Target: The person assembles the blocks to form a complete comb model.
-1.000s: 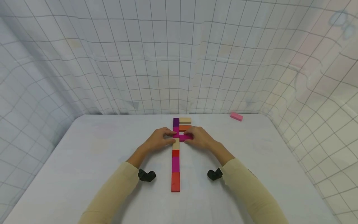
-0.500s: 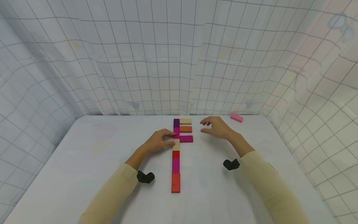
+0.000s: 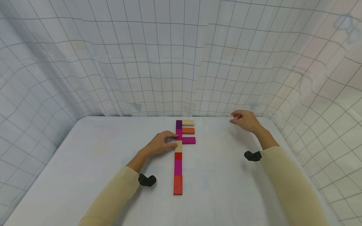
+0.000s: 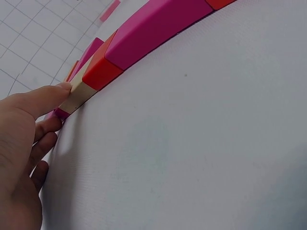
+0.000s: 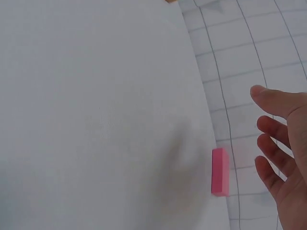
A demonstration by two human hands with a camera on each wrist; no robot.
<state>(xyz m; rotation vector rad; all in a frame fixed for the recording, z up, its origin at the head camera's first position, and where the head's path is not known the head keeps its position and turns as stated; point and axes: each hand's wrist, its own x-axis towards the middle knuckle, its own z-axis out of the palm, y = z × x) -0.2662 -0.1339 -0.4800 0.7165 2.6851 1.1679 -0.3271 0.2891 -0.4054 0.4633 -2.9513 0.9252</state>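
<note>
My left hand [image 3: 161,143] rests at the left side of a column of coloured wooden blocks. Its thumb touches the beige block [image 4: 78,96], and its fingertips reach the magenta block [image 3: 178,134] just beyond. A red block [image 4: 103,67] and a longer magenta block [image 4: 158,31] continue the line nearer me. At the far right, my right hand [image 3: 246,121] hovers with fingers spread and nothing in them. Close by lies a pink block [image 5: 219,172] on the table's far edge; the hand mostly covers it in the head view.
Three blocks stick out to the right of the column: beige [image 3: 188,123], orange [image 3: 188,131] and magenta [image 3: 189,140]. A purple block [image 3: 179,124] tops the column; an orange-red one [image 3: 178,185] ends it. Gridded white curtain [image 3: 158,62] surrounds the white table [image 3: 220,188].
My right hand has let go of the magenta side block and moved right and away from me to the pink block. My left hand has stayed at the column.
</note>
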